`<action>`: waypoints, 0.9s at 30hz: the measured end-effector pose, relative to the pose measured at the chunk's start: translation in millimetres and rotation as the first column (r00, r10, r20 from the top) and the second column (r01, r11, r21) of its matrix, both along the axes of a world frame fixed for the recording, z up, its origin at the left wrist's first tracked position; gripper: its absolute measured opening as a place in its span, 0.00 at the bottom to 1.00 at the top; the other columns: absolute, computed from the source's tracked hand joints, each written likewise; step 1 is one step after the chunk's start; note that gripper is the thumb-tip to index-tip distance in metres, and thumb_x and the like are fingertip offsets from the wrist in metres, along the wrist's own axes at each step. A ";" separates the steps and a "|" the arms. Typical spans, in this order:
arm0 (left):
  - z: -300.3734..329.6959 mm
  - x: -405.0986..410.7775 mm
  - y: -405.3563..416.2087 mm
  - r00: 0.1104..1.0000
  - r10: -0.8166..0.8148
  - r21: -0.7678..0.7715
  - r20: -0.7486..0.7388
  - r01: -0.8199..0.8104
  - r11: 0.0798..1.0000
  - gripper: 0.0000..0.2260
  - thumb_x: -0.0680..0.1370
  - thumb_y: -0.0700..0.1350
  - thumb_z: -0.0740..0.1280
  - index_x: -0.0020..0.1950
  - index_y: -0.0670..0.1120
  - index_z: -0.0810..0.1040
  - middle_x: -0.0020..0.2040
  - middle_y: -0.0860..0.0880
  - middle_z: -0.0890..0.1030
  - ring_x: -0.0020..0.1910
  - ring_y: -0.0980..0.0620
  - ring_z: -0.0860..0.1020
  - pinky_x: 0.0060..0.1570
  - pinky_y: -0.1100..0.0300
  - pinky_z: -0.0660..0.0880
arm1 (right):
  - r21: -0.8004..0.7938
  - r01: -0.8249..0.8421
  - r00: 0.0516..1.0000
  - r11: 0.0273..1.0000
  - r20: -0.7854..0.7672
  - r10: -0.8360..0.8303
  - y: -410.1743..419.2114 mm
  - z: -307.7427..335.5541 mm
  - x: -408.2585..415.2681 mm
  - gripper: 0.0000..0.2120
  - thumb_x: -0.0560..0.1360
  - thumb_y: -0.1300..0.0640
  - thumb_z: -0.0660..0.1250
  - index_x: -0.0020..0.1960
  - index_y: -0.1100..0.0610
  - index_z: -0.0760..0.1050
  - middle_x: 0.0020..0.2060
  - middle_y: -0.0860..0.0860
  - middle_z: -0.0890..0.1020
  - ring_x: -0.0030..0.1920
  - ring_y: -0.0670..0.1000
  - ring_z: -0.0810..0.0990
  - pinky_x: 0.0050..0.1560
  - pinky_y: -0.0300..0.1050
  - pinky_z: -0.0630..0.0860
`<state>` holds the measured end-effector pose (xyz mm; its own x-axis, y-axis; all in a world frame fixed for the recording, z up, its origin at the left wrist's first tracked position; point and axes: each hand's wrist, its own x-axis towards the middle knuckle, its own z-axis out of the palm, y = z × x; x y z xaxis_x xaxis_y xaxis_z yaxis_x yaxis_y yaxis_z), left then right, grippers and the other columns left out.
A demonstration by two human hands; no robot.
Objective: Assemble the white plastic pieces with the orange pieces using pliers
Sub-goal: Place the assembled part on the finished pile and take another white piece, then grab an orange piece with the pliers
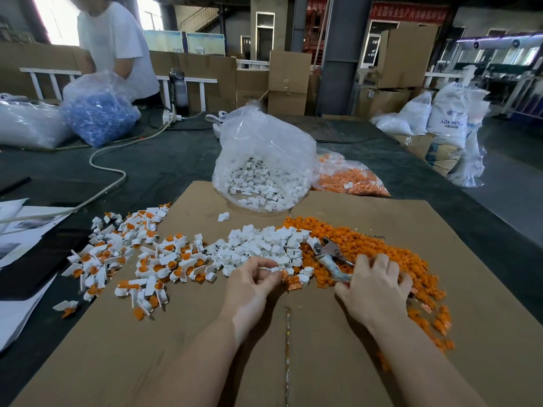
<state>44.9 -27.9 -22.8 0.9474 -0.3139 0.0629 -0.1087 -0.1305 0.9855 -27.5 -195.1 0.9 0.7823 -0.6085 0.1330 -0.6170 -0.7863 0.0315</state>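
A heap of loose white plastic pieces lies mid-cardboard, with a heap of orange pieces to its right. Joined white-and-orange pieces are spread on the left. My left hand pinches a small white piece at the edge of the white heap. My right hand grips the handles of the pliers, whose jaws point up-left over the orange heap; its fingers spread over the orange pieces.
A clear bag of white pieces and a bag of orange pieces stand behind the cardboard sheet. A white cable, papers and a bag of blue parts lie left, where a person stands.
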 end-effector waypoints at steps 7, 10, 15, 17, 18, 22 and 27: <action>14.1 5.5 -4.3 0.962 0.020 -0.240 -0.272 -0.088 0.967 0.04 0.75 0.36 0.68 0.48 0.42 0.77 0.30 0.48 0.80 0.26 0.58 0.76 0.27 0.68 0.72 | 0.324 -0.229 0.973 0.918 0.115 0.202 10.2 29.9 3.2 0.16 0.78 0.43 0.54 0.52 0.55 0.69 0.49 0.52 0.75 0.50 0.52 0.74 0.44 0.45 0.69; 21.9 9.8 -4.8 0.958 0.041 -0.264 -0.284 -0.119 0.957 0.05 0.74 0.36 0.69 0.50 0.40 0.77 0.31 0.46 0.79 0.26 0.56 0.76 0.26 0.66 0.73 | 0.620 -0.312 0.949 0.719 0.167 0.268 21.0 42.2 3.7 0.18 0.78 0.45 0.57 0.46 0.60 0.73 0.37 0.53 0.76 0.37 0.52 0.75 0.38 0.46 0.69; 33.9 16.7 -4.2 0.956 0.071 -0.225 -0.284 -0.139 0.964 0.03 0.75 0.36 0.67 0.48 0.42 0.77 0.35 0.45 0.79 0.24 0.59 0.77 0.24 0.68 0.74 | 0.806 -0.325 0.934 0.494 0.193 0.301 31.7 55.2 1.4 0.21 0.79 0.50 0.58 0.29 0.55 0.61 0.19 0.45 0.60 0.19 0.44 0.58 0.28 0.42 0.56; 35.0 18.7 -4.1 0.955 0.088 -0.202 -0.282 -0.148 0.968 0.04 0.75 0.36 0.67 0.49 0.42 0.77 0.37 0.44 0.79 0.26 0.58 0.78 0.26 0.67 0.75 | 0.843 -0.314 0.934 0.438 0.189 0.304 33.0 57.7 1.1 0.19 0.79 0.51 0.57 0.31 0.55 0.61 0.22 0.48 0.62 0.21 0.46 0.59 0.28 0.42 0.56; 34.9 19.5 -3.9 0.955 0.101 -0.188 -0.281 -0.157 0.969 0.04 0.75 0.36 0.67 0.49 0.42 0.78 0.37 0.44 0.80 0.27 0.57 0.78 0.27 0.67 0.75 | 0.857 -0.306 0.934 0.415 0.186 0.305 33.5 58.5 0.6 0.18 0.79 0.51 0.57 0.32 0.56 0.64 0.23 0.49 0.65 0.22 0.47 0.62 0.28 0.42 0.57; 34.7 21.0 -3.9 0.951 0.137 -0.171 -0.276 -0.189 0.967 0.03 0.76 0.36 0.67 0.48 0.41 0.78 0.36 0.44 0.79 0.25 0.60 0.77 0.27 0.68 0.75 | 0.890 -0.269 0.936 0.369 0.152 0.318 35.7 60.1 0.6 0.16 0.79 0.50 0.56 0.39 0.59 0.71 0.31 0.55 0.77 0.28 0.49 0.73 0.30 0.40 0.66; 35.7 19.6 -4.8 0.942 0.140 -0.198 -0.304 -0.206 0.958 0.03 0.76 0.33 0.66 0.47 0.39 0.77 0.34 0.44 0.78 0.23 0.61 0.76 0.25 0.68 0.74 | 0.916 -0.251 0.937 0.314 0.149 0.315 35.9 57.0 0.7 0.14 0.78 0.53 0.56 0.39 0.60 0.69 0.33 0.57 0.77 0.33 0.54 0.75 0.31 0.43 0.70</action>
